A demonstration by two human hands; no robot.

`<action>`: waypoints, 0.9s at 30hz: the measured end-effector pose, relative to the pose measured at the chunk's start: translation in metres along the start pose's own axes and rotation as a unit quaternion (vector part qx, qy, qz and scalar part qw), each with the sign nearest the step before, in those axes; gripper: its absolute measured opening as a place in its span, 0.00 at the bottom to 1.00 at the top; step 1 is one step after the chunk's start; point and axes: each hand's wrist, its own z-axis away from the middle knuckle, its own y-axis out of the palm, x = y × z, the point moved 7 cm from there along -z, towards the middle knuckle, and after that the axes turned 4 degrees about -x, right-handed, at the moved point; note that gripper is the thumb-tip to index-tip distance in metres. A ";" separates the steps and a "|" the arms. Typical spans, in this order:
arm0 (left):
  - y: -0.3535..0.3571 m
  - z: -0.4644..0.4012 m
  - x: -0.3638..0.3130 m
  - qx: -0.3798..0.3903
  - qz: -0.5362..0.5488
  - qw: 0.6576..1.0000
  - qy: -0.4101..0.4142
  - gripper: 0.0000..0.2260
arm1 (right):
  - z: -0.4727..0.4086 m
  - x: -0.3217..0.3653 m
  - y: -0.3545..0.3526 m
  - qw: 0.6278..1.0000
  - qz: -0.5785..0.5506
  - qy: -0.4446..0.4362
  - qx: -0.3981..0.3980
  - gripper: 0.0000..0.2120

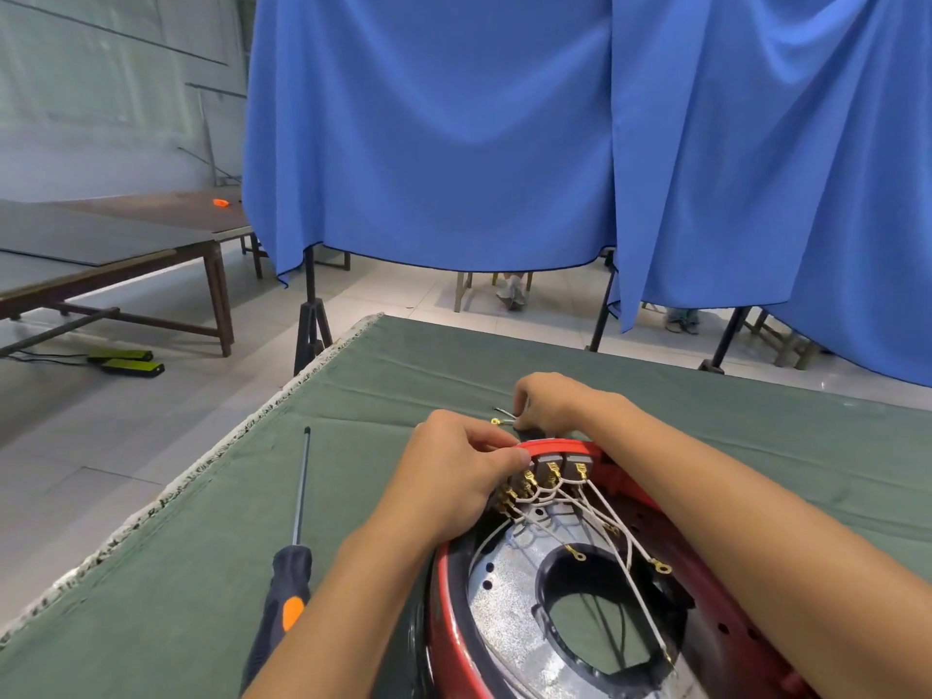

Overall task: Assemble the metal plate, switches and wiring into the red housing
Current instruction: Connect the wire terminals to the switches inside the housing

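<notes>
The red housing (444,592) lies on the green cloth at the lower right, with the speckled metal plate (509,602) inside it. A row of dark switches (562,464) with brass terminals sits at its far rim. White wires (605,527) with ring lugs run from them across the plate. My left hand (454,481) grips the far rim beside the switches, fingers curled over the wiring. My right hand (549,401) reaches over the rim and pinches a thin wire end (504,415) with a brass lug just beyond the housing.
A screwdriver (295,547) with a black and orange handle lies on the green cloth (212,547) left of the housing. The table's left edge runs diagonally. Blue curtains (504,143) on stands hang behind, and wooden tables stand at the far left.
</notes>
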 end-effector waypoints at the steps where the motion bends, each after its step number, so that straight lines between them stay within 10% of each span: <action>1: 0.000 0.001 0.000 -0.001 0.001 1.000 -0.001 0.04 | 0.000 -0.001 0.000 1.000 -0.012 0.004 0.000 0.08; 27: -0.006 0.041 -0.006 -0.061 -0.086 0.993 -0.060 0.05 | 0.215 -0.057 -0.067 0.937 -0.148 0.041 -0.313 0.08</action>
